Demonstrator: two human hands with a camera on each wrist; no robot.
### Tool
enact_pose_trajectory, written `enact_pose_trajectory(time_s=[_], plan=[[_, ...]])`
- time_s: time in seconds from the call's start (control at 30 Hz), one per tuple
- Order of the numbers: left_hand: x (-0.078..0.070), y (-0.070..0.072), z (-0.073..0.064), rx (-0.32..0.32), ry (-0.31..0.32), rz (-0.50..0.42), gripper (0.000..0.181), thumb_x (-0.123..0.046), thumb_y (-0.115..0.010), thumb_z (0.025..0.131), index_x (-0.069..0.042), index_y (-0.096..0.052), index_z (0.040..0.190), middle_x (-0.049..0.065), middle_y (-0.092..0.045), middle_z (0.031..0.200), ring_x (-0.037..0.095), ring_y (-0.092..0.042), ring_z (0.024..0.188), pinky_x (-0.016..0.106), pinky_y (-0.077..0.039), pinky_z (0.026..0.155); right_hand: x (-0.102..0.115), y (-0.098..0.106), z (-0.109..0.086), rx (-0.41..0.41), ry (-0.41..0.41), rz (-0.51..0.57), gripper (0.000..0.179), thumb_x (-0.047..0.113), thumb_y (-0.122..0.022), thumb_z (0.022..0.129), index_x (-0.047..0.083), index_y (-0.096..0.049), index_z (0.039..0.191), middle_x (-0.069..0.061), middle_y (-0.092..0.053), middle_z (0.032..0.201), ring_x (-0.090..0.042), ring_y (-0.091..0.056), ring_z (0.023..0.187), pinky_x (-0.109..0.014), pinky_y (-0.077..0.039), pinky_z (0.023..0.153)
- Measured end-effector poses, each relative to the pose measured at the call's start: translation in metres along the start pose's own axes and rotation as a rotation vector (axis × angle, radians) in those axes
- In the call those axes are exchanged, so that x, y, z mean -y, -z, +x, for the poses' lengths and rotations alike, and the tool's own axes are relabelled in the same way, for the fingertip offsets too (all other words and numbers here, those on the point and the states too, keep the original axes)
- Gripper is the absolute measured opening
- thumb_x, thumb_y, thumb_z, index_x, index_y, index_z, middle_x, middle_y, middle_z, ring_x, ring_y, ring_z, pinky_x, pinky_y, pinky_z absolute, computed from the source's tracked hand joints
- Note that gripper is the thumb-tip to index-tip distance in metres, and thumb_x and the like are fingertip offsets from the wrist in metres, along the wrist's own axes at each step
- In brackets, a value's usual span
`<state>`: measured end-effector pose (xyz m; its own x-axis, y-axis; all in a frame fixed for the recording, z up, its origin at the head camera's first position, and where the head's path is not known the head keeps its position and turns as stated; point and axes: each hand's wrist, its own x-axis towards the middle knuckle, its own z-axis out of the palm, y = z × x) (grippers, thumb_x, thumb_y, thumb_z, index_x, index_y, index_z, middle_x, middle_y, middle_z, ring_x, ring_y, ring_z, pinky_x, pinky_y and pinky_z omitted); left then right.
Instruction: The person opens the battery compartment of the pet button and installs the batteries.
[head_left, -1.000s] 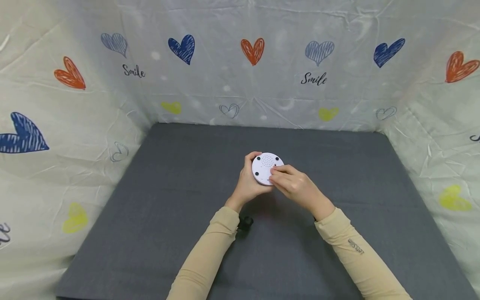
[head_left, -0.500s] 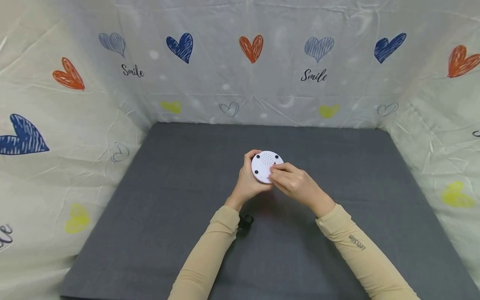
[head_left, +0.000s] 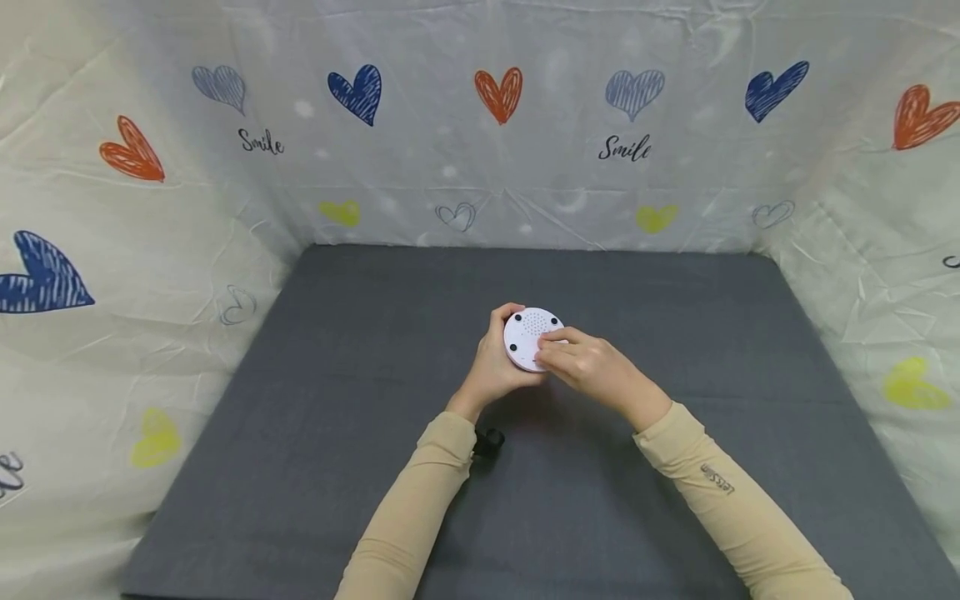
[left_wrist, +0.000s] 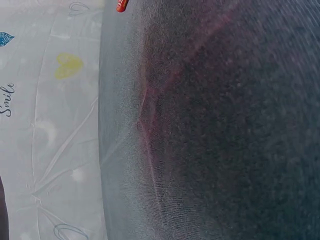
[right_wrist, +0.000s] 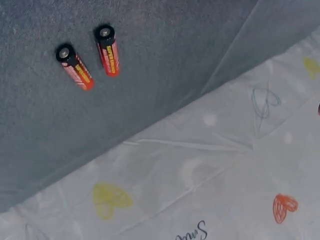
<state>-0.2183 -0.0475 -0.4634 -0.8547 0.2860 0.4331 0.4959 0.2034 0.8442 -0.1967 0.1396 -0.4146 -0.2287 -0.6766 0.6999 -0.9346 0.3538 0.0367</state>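
Observation:
My left hand (head_left: 491, 367) grips a white round device (head_left: 522, 335) around its left edge, lifted over the grey table. The device's flat face is turned up, with a patch of small holes and black round feet. On that face's lower right part, the fingertips of my right hand (head_left: 592, 367) touch the surface. What lies under them is hidden, and whether they pinch something is unclear. Two red and black batteries, a left one (right_wrist: 75, 67) and a right one (right_wrist: 108, 51), lie on the table in the right wrist view. A red battery end (left_wrist: 121, 5) shows in the left wrist view.
The dark grey table (head_left: 360, 333) ends at a pale curtain (head_left: 420, 158) printed with hearts, which encloses the back and both sides. A small black wrist-worn piece (head_left: 489, 443) sticks out beside the left cuff.
Both hands stay on the device, almost in place. My right fingers have shifted very slightly left on its face, and the head view has tilted a little.

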Motion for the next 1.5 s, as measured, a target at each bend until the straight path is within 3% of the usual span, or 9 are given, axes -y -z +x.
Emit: enact_pose_trajectory(time_s=[0.1, 0.33, 0.53, 0.73, 0.97, 1.13, 1.33, 1.5], plan=[[-0.004, 0.001, 0.001, -0.004, 0.005, -0.008, 0.098, 0.0, -0.088, 0.053, -0.011, -0.03, 0.131, 0.012, -0.047, 0.123, 0.019, -0.049, 0.106, 0.036, -0.04, 0.088, 0.0, -0.001, 0.001, -0.003, -0.007, -0.009, 0.021, -0.002, -0.075, 0.071, 0.001, -0.069, 0.091, -0.007, -0.069, 0.091, -0.025, -0.062, 0.091, -0.032, -0.051, 0.075], [-0.033, 0.005, -0.003, -0.011, -0.02, -0.03, 0.09, 0.004, -0.084, 0.057, 0.002, -0.03, 0.128, 0.018, -0.046, 0.122, 0.024, -0.049, 0.107, 0.035, -0.04, 0.089, -0.002, -0.005, -0.002, -0.02, 0.026, -0.024, 0.021, 0.0, -0.076, 0.071, -0.001, -0.069, 0.092, -0.009, -0.069, 0.092, -0.025, -0.062, 0.092, -0.032, -0.051, 0.074], [-0.034, 0.005, -0.003, 0.003, -0.015, -0.045, 0.089, 0.004, -0.084, 0.057, 0.003, -0.03, 0.128, 0.018, -0.047, 0.121, 0.024, -0.05, 0.106, 0.036, -0.04, 0.089, -0.004, -0.008, -0.006, -0.04, 0.059, -0.055, 0.016, 0.003, -0.072, 0.077, -0.001, -0.068, 0.091, -0.009, -0.069, 0.093, -0.024, -0.063, 0.093, -0.032, -0.052, 0.072], [-0.031, 0.003, -0.001, 0.026, -0.008, -0.066, 0.089, 0.004, -0.084, 0.058, 0.003, -0.029, 0.128, 0.019, -0.046, 0.121, 0.024, -0.049, 0.107, 0.036, -0.039, 0.09, -0.004, -0.01, -0.009, -0.074, 0.073, -0.09, 0.011, 0.005, -0.059, 0.087, -0.002, -0.067, 0.091, -0.011, -0.068, 0.093, -0.024, -0.063, 0.092, -0.032, -0.052, 0.071], [-0.029, 0.002, -0.005, 0.001, 0.009, -0.066, 0.089, 0.003, -0.084, 0.058, 0.002, -0.028, 0.127, 0.017, -0.046, 0.121, 0.022, -0.049, 0.106, 0.034, -0.039, 0.09, -0.004, -0.012, -0.009, -0.093, 0.053, -0.041, 0.008, 0.003, -0.06, 0.085, -0.002, -0.065, 0.09, -0.01, -0.067, 0.091, -0.024, -0.063, 0.091, -0.033, -0.051, 0.075], [-0.029, 0.003, -0.002, -0.017, -0.013, -0.092, 0.09, 0.002, -0.084, 0.059, 0.001, -0.027, 0.129, 0.016, -0.044, 0.123, 0.022, -0.048, 0.108, 0.034, -0.039, 0.091, -0.005, -0.01, -0.009, -0.095, 0.041, -0.034, 0.014, 0.006, -0.056, 0.088, -0.003, -0.067, 0.093, -0.012, -0.067, 0.097, -0.024, -0.062, 0.096, -0.033, -0.05, 0.079], [-0.03, 0.004, -0.001, -0.025, -0.025, -0.091, 0.091, 0.004, -0.084, 0.058, 0.001, -0.027, 0.129, 0.015, -0.043, 0.124, 0.021, -0.047, 0.109, 0.033, -0.038, 0.091, -0.005, -0.006, -0.007, -0.081, -0.035, 0.067, 0.017, 0.006, -0.069, 0.083, -0.001, -0.068, 0.098, -0.013, -0.065, 0.101, -0.024, -0.06, 0.1, -0.033, -0.046, 0.086], [-0.03, 0.004, -0.002, -0.032, -0.013, -0.097, 0.09, 0.005, -0.084, 0.058, 0.002, -0.028, 0.128, 0.016, -0.043, 0.124, 0.021, -0.047, 0.108, 0.033, -0.038, 0.091, -0.003, -0.01, -0.006, -0.092, -0.03, 0.038, 0.017, 0.005, -0.069, 0.082, -0.001, -0.068, 0.098, -0.013, -0.065, 0.1, -0.024, -0.06, 0.098, -0.033, -0.047, 0.084]])
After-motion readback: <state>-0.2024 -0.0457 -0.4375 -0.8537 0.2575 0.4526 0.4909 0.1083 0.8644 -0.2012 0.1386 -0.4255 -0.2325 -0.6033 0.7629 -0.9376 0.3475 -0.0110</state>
